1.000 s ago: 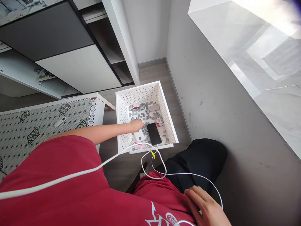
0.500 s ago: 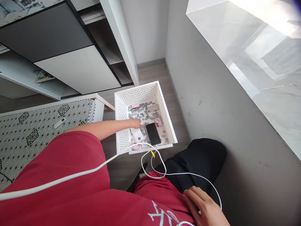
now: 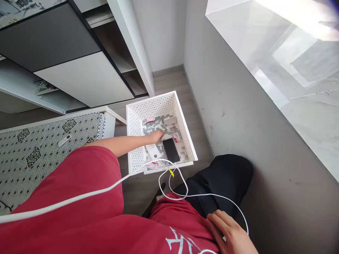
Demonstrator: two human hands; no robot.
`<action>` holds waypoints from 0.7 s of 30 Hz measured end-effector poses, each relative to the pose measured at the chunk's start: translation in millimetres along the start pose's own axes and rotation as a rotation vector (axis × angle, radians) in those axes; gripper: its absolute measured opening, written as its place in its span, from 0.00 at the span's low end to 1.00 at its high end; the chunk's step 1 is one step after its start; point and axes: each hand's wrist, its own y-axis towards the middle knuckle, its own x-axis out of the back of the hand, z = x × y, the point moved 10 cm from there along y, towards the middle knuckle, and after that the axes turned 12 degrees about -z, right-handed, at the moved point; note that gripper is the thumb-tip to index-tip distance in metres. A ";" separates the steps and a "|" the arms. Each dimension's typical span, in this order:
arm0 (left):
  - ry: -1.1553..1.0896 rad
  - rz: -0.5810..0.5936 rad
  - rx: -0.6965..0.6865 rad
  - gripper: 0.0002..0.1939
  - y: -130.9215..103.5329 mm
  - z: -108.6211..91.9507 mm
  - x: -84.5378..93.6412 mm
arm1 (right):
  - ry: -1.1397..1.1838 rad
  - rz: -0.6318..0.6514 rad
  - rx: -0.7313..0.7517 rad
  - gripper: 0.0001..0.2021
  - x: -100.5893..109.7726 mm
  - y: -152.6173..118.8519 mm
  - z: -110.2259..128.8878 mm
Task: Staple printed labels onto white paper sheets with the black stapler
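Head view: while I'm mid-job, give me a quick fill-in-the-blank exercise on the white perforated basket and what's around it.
1. The hand inside the white perforated basket is the person's ____ one.
2. In the picture, the black, flat rectangular phone lies to the ____ of the white rectangular item with a round grey mark.
3. The small tag on the white cable is ____.

Missing words: left; right; yellow.
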 end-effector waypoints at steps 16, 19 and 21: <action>0.023 -0.067 0.137 0.16 5.5 37.3 21.3 | 0.036 0.009 -0.047 0.17 -1.9 -2.7 -3.5; 0.034 -0.076 0.128 0.18 2.7 35.3 24.5 | 0.030 0.008 -0.052 0.17 -2.3 -3.1 -3.4; 0.024 -0.093 0.151 0.17 2.1 38.2 31.4 | 0.033 0.008 -0.054 0.17 -2.0 -3.9 -3.0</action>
